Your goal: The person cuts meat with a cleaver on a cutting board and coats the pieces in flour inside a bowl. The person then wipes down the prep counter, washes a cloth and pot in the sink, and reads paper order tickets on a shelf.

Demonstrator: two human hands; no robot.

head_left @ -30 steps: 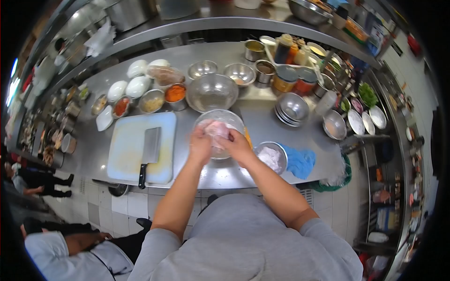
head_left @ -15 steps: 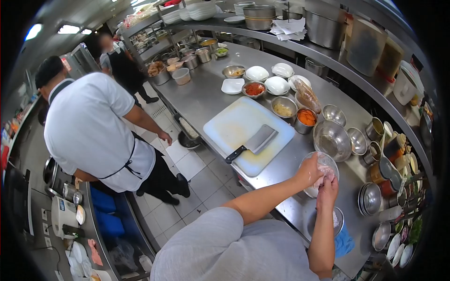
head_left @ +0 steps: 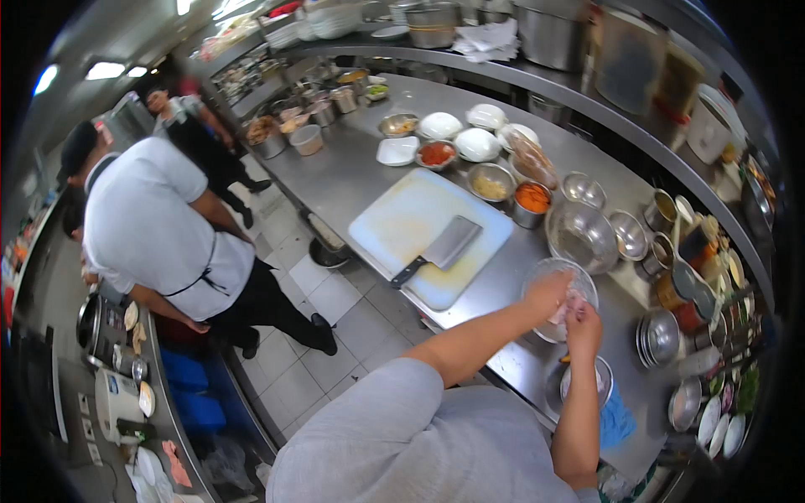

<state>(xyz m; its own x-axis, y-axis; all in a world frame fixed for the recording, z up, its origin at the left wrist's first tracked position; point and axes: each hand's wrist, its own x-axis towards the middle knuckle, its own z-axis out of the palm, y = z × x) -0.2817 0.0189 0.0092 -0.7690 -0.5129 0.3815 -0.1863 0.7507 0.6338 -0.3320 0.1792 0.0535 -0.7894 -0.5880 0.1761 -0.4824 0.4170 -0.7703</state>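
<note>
Over a clear-looking bowl (head_left: pixel 589 282) at the table's near edge, both hands work on a pale pink piece of raw meat (head_left: pixel 573 303). Its exact kind is hard to make out. My left hand (head_left: pixel 548 287) reaches in from the left, fingers closed against the meat. From below, my right hand (head_left: pixel 584 325) pinches the meat's near side. Just under my right wrist stands a metal bowl (head_left: pixel 555 392) with something pale inside, partly covered by my forearm. A cleaver (head_left: pixel 451 241) with a black handle lies on the white cutting board (head_left: pixel 381 214) to the left.
Beyond the bowl sit a large metal bowl (head_left: pixel 579 236), a container of orange slices (head_left: pixel 532 199) and a bowl of chopped pale food (head_left: pixel 491 182). A blue cloth (head_left: pixel 616 417) lies at lower right. Co-workers (head_left: pixel 168 222) stand across the aisle at left. A shelf (head_left: pixel 537 71) overhangs the back.
My hands stay over the bowl and have separated slightly around the meat. The co-worker in white has turned and lowered an arm. My view has shifted a little.
</note>
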